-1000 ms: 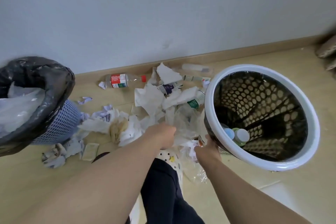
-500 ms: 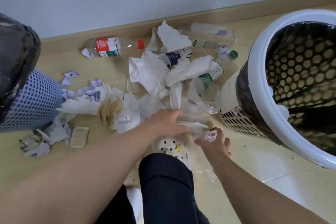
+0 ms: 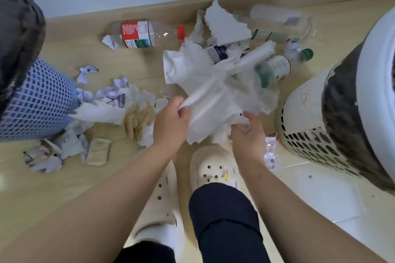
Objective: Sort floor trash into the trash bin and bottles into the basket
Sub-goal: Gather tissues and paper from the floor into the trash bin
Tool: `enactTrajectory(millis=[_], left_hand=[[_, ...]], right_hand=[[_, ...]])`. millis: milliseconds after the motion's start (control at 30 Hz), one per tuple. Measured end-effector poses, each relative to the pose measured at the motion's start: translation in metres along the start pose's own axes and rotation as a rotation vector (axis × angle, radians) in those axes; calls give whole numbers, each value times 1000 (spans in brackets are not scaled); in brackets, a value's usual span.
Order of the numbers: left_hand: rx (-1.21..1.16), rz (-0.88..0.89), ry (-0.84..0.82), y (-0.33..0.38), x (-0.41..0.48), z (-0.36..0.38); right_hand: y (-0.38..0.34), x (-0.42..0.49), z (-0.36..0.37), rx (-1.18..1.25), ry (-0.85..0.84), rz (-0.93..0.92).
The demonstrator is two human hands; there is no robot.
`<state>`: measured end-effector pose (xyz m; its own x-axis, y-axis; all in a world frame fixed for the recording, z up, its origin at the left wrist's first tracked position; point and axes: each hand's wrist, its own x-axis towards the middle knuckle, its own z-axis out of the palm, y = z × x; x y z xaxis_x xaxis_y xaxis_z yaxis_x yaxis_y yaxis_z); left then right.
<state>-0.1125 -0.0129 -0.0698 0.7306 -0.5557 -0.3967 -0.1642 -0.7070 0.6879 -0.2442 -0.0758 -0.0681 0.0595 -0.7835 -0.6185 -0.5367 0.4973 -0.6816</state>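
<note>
The left hand (image 3: 171, 123) pinches the near-left edge of a tissue bundle (image 3: 210, 100), thumb and fingers curled round a fold of white paper. The right hand (image 3: 245, 134) clutches the bundle's crumpled near-right end, with its fingers closed around it. The bundle is lifted between the two hands, just beyond a pair of white clogs (image 3: 213, 168). Left of the hands, a brown-stained tissue (image 3: 136, 120) lies on the wood floor (image 3: 64, 49) among white scraps. More crumpled paper (image 3: 42, 157) and a small flat packet (image 3: 98, 151) lie nearer. The blue trash bin (image 3: 40, 100), lined with a black bag, stands at the far left. On the far side, a red-capped bottle (image 3: 145, 33) lies by the baseboard. A clear bottle (image 3: 277, 17) and a green-capped bottle (image 3: 280, 66) lie to its right. The white basket (image 3: 307, 134) stands at the right, with a crinkled wrapper (image 3: 270, 152) just beside its base.
</note>
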Motion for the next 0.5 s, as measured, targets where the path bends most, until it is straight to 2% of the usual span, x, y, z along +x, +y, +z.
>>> enactTrajectory(millis=[67,133,200,233,300,367,433,500], left_hand=[[47,-145,188,-2,9,-15],[148,-189,320,-7,11,-23],[150,-37,411,-5,5,-24],[79,77,391,1,0,-23],[-129,234,127,14,-9,-16],[-318,195,-227,27,-14,-9],[-410,24,-454,35,-11,-7],[-433,-127,-539,37,-11,-8]], right_hand=[[-15,0,5,221,16,4],[-28,1,8,460,27,45],[-42,3,11,744,0,154],[-47,5,12,878,-30,215],[-52,9,15,1100,-113,322],[-55,13,15,1177,-165,365],[-62,12,11,1062,-166,329],[-71,7,6,681,-162,163]])
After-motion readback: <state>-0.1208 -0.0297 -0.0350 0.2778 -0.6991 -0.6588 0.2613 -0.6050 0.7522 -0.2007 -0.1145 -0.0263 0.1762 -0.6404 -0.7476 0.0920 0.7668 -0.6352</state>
